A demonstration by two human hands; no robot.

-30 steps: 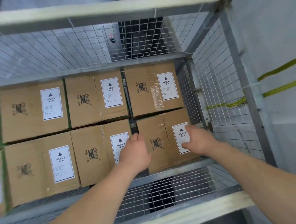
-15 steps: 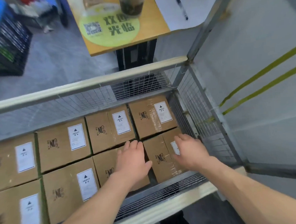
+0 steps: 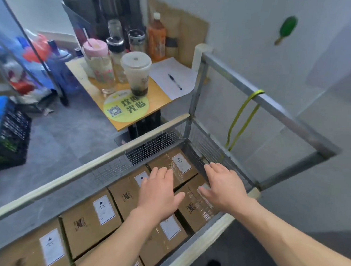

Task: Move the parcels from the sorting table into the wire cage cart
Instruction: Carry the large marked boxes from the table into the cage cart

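Note:
Several brown cardboard parcels with white HEAVY labels lie packed in two rows inside the wire cage cart [image 3: 86, 171]. The near right parcel [image 3: 193, 208] sits in the cart's right corner, and the far right parcel [image 3: 172, 164] lies behind it. My left hand [image 3: 159, 193] hovers flat above the parcels with fingers spread, holding nothing. My right hand [image 3: 223, 185] is spread over the near right parcel by the right mesh wall, also holding nothing. Whether either palm touches cardboard I cannot tell.
A small wooden table [image 3: 127, 107] with cups, bottles, a paper sheet and a pen [image 3: 175, 81] stands just beyond the cart's far rail. A dark plastic crate [image 3: 6, 139] sits on the floor at left. A yellow-green strap [image 3: 241, 116] hangs on the right frame, against a white wall.
Both hands have lifted off the near right parcel and spread open. My view has tilted up and back, so the small table and floor beyond the cart have come into sight.

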